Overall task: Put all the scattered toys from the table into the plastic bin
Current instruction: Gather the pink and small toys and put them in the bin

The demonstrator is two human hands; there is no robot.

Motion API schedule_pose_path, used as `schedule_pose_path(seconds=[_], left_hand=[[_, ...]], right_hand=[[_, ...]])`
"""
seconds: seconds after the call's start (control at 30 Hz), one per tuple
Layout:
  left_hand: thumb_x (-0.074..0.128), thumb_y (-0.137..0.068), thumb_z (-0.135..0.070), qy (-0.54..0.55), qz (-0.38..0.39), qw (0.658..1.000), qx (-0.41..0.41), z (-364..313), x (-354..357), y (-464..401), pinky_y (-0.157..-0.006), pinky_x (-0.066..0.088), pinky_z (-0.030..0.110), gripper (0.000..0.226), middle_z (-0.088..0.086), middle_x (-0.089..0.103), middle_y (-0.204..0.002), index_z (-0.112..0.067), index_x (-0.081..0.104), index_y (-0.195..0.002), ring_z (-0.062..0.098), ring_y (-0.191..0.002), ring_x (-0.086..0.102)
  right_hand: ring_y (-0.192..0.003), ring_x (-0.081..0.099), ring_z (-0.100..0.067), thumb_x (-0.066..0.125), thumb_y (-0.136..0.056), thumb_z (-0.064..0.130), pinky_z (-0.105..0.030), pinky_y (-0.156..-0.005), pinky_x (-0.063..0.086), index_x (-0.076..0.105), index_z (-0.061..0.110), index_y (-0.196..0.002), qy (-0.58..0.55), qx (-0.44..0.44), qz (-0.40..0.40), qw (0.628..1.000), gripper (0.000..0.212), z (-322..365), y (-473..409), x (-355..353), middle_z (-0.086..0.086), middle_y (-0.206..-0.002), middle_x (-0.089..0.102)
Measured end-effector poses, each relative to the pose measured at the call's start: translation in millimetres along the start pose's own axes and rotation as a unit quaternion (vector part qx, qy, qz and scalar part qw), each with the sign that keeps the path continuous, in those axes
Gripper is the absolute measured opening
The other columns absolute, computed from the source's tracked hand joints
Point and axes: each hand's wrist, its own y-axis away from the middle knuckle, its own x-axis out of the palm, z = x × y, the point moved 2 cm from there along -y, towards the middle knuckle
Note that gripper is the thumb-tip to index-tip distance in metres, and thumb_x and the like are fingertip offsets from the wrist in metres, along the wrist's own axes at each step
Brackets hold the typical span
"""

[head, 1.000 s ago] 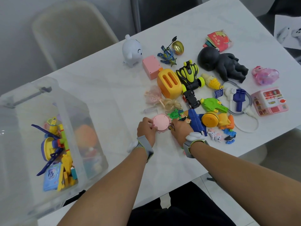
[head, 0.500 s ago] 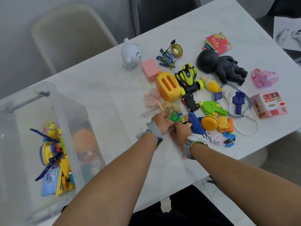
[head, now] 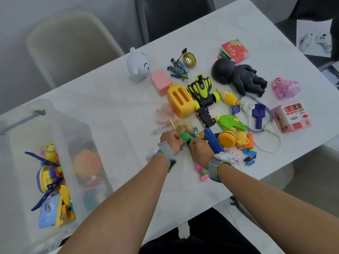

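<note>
Toys crowd the far right part of the white table (head: 110, 110): a white bear figure (head: 138, 67), a pink box (head: 160, 84), a yellow toy toaster (head: 180, 100), a black-and-yellow toy car (head: 201, 92), a black baby doll (head: 238, 77), a gold egg (head: 190, 59), a pink toy vending machine (head: 291, 116) and a blue-and-white toy stethoscope (head: 256, 116). A blonde doll (head: 176, 123) in a pink dress lies just beyond the hands, and a blue flat piece (head: 213, 140) and a yellow toy burger (head: 226, 139) press in close on the right. A small pink toy (head: 201, 172) lies on the table under the right wrist. The clear plastic bin (head: 60, 136) stands well apart at the left edge, already holding several toys. The left hand (head: 170, 141) and right hand (head: 200, 150) meet over a small green toy (head: 185, 137), fingers curled around it from either side; whether either one grips it firmly cannot be told.
</note>
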Motion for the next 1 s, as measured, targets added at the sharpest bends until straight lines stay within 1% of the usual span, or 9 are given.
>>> schedule_pose_path(seconds=[0.17, 0.3, 0.37, 0.43, 0.53, 0.63, 0.77, 0.9, 1.0], left_hand=[[0.075, -0.076, -0.015, 0.013, -0.018, 0.999, -0.037, 23, -20, 7, -0.053, 0.048, 0.012, 0.014, 0.004, 0.074, -0.085, -0.01, 0.07, -0.089, 0.015, -0.067, 0.07], [0.074, -0.077, -0.012, 0.035, -0.023, 0.998, -0.037, 40, -28, 9, -0.084, 0.058, 0.038, 0.019, 0.011, 0.072, -0.096, -0.011, 0.067, -0.095, 0.029, -0.087, 0.071], [0.074, -0.078, -0.009, 0.07, -0.029, 0.996, -0.047, 48, -33, 12, -0.081, 0.059, 0.044, 0.026, 0.015, 0.072, -0.096, -0.013, 0.065, -0.102, 0.029, -0.078, 0.071], [0.072, -0.079, -0.009, 0.107, -0.041, 0.991, -0.065, 57, -38, 16, -0.076, 0.061, 0.042, 0.048, 0.013, 0.071, -0.093, -0.017, 0.057, -0.124, 0.026, -0.069, 0.07], [0.073, -0.077, -0.01, 0.131, -0.042, 0.987, -0.086, 62, -44, 18, -0.069, 0.062, 0.037, 0.075, 0.01, 0.071, -0.09, -0.022, 0.04, -0.144, 0.028, -0.077, 0.072], [0.078, -0.076, -0.011, 0.14, -0.001, 0.984, -0.111, 61, -47, 20, -0.064, 0.063, 0.038, 0.083, 0.012, 0.066, -0.107, -0.017, 0.035, -0.147, 0.03, -0.088, 0.07], [0.077, -0.077, 0.0, 0.174, 0.041, 0.973, -0.149, 57, -45, 26, -0.041, 0.055, 0.024, 0.089, 0.007, 0.055, -0.102, -0.013, 0.027, -0.149, 0.02, -0.071, 0.061], [0.076, -0.078, 0.0, 0.167, 0.047, 0.971, -0.166, 68, -36, 32, -0.041, 0.054, 0.023, 0.076, 0.02, 0.055, -0.115, -0.012, 0.031, -0.138, 0.021, -0.067, 0.06], [0.074, -0.078, 0.001, 0.168, 0.046, 0.97, -0.172, 75, -33, 38, -0.04, 0.052, 0.023, 0.072, 0.022, 0.057, -0.114, -0.015, 0.033, -0.134, 0.023, -0.066, 0.059]], right_hand=[[-0.054, 0.056, -0.022, 0.03, -0.104, 0.01, -0.032, -0.052, 0.049, 0.046, 0.001, -0.102, -0.181, 0.059, 0.097, 0.977, 0.018, -4, 2, 10, -0.02, -0.085, 0.058], [-0.052, 0.047, -0.022, 0.031, -0.103, 0.009, -0.024, -0.042, 0.041, 0.049, 0.005, -0.102, -0.234, 0.096, 0.097, 0.963, 0.019, -6, 0, 10, -0.011, -0.072, 0.049], [-0.056, 0.047, -0.022, 0.034, -0.103, 0.013, -0.027, -0.045, 0.042, 0.059, 0.008, -0.097, -0.188, 0.092, 0.077, 0.975, 0.026, -3, -3, 9, -0.007, -0.071, 0.05], [-0.064, 0.054, -0.024, 0.04, -0.101, 0.022, -0.034, -0.053, 0.05, 0.064, 0.009, -0.094, -0.125, 0.072, 0.066, 0.987, 0.028, 7, -3, 10, -0.008, -0.079, 0.057], [-0.081, 0.062, -0.028, 0.059, -0.094, 0.041, -0.041, -0.073, 0.051, 0.066, 0.008, -0.103, -0.073, 0.043, 0.043, 0.995, 0.035, 23, -5, 16, -0.008, -0.098, 0.063], [-0.104, 0.062, -0.031, 0.072, -0.085, 0.034, -0.036, -0.081, 0.049, 0.059, 0.013, -0.123, -0.098, 0.046, -0.001, 0.994, 0.046, 33, -11, 19, -0.011, -0.112, 0.064], [-0.11, 0.06, -0.033, 0.08, -0.076, 0.03, -0.032, -0.081, 0.047, 0.042, 0.02, -0.139, 0.022, -0.018, 0.05, 0.998, 0.074, 35, -18, 21, -0.012, -0.118, 0.065], [-0.101, 0.064, -0.031, 0.084, -0.071, 0.039, -0.035, -0.081, 0.052, 0.047, 0.015, -0.128, 0.094, -0.02, 0.066, 0.993, 0.072, 24, -13, 28, -0.011, -0.114, 0.066], [-0.1, 0.064, -0.028, 0.087, -0.069, 0.038, -0.03, -0.076, 0.048, 0.052, 0.013, -0.12, 0.073, -0.01, 0.064, 0.995, 0.066, 18, -1, 40, -0.01, -0.11, 0.067]])
